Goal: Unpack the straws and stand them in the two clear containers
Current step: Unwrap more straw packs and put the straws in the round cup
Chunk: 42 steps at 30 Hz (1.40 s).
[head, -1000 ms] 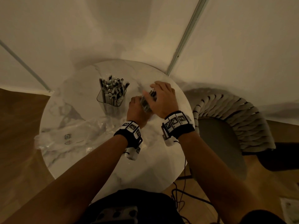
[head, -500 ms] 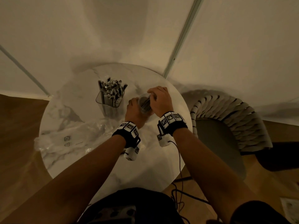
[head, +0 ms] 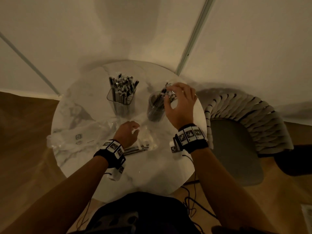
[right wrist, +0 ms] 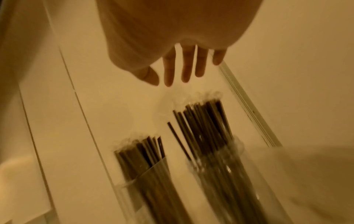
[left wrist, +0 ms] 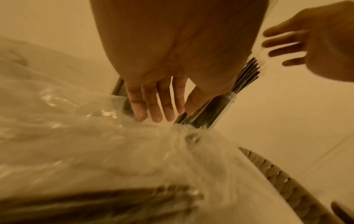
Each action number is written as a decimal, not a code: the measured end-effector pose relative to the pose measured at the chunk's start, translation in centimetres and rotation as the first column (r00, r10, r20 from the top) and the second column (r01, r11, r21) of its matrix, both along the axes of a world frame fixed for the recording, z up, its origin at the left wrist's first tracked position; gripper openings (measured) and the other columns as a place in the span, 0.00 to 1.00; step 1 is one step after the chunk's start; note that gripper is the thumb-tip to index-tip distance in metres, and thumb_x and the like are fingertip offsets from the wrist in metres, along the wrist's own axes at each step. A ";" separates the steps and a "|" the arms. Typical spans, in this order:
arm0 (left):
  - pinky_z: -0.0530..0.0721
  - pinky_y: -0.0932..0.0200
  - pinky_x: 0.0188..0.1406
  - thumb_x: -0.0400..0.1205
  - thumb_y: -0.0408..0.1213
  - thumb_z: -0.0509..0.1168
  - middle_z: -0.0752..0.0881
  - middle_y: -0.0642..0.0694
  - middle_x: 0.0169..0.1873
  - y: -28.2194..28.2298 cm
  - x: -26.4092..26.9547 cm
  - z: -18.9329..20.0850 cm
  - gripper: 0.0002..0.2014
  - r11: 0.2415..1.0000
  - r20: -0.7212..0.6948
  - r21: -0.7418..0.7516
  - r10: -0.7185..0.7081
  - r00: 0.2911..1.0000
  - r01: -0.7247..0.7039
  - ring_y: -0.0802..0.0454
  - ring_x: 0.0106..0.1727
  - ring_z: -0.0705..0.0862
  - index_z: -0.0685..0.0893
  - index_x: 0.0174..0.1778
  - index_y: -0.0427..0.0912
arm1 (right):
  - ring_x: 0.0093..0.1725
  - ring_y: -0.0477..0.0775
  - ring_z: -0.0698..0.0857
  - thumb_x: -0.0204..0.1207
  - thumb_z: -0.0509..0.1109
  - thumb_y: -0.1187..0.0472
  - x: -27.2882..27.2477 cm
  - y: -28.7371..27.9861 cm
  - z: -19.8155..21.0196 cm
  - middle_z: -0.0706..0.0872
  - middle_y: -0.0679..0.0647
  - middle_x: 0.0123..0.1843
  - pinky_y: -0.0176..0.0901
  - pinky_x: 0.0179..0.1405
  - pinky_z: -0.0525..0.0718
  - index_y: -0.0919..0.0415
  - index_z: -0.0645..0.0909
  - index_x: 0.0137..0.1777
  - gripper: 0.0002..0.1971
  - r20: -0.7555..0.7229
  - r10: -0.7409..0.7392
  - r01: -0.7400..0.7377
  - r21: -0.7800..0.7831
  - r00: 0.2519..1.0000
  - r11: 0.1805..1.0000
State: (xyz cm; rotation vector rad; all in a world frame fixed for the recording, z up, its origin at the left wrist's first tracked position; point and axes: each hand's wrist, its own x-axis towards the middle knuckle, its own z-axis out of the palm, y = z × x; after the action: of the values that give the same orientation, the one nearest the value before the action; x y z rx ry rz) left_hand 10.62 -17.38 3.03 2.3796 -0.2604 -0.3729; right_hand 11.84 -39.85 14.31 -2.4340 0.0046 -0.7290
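Step in hand, as judged: fetching the next straws. Loose straws lie in the wrap, just under the left hand; fingers straight, apart, holding nothing. Next move calls for a pinch on them. Farther: right hand spread above the round jar, empty. Square jar full.
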 end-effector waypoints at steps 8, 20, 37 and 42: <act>0.64 0.39 0.74 0.70 0.68 0.69 0.66 0.43 0.78 2.5 -3.5 -2.4 0.52 0.915 -0.015 0.371 -0.165 0.986 0.159 0.39 0.76 0.66 0.58 0.84 0.46 | 0.51 0.52 0.81 0.72 0.63 0.74 -7.7 3.5 -9.6 0.85 0.52 0.50 0.46 0.52 0.82 0.57 0.85 0.52 0.15 -0.336 0.051 0.065 0.325 0.940 0.944; 0.69 0.46 0.68 0.74 0.61 0.69 0.75 0.46 0.66 2.9 -3.0 -3.9 0.30 0.839 -0.058 0.482 -0.255 0.965 0.251 0.42 0.67 0.71 0.74 0.68 0.52 | 0.28 0.36 0.84 0.77 0.62 0.76 -7.9 4.0 -12.6 0.92 0.61 0.43 0.26 0.34 0.82 0.69 0.89 0.52 0.14 -0.734 0.341 0.027 0.439 0.587 0.898; 0.87 0.45 0.45 0.76 0.38 0.73 0.87 0.46 0.42 2.1 -2.5 -3.7 0.20 0.981 -0.246 -0.067 -0.193 0.950 0.182 0.46 0.42 0.87 0.72 0.60 0.50 | 0.56 0.64 0.81 0.77 0.71 0.52 -8.1 6.2 -15.2 0.84 0.61 0.57 0.54 0.58 0.80 0.60 0.83 0.59 0.15 -0.849 0.196 -0.343 0.019 0.490 0.939; 0.81 0.46 0.61 0.67 0.56 0.76 0.83 0.47 0.59 2.1 -2.2 -3.8 0.39 0.952 -0.329 0.098 -0.243 0.912 0.289 0.44 0.58 0.83 0.71 0.72 0.49 | 0.51 0.69 0.85 0.80 0.68 0.63 -7.4 5.4 -14.9 0.87 0.70 0.51 0.50 0.49 0.77 0.71 0.87 0.51 0.10 -0.826 0.227 -0.315 0.064 0.515 0.947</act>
State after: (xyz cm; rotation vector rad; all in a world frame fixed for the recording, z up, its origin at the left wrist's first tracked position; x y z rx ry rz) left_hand 8.42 -15.29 -0.74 2.3831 -0.4236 -0.9197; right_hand 4.39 -34.47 -0.64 -2.5447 -0.0425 0.6380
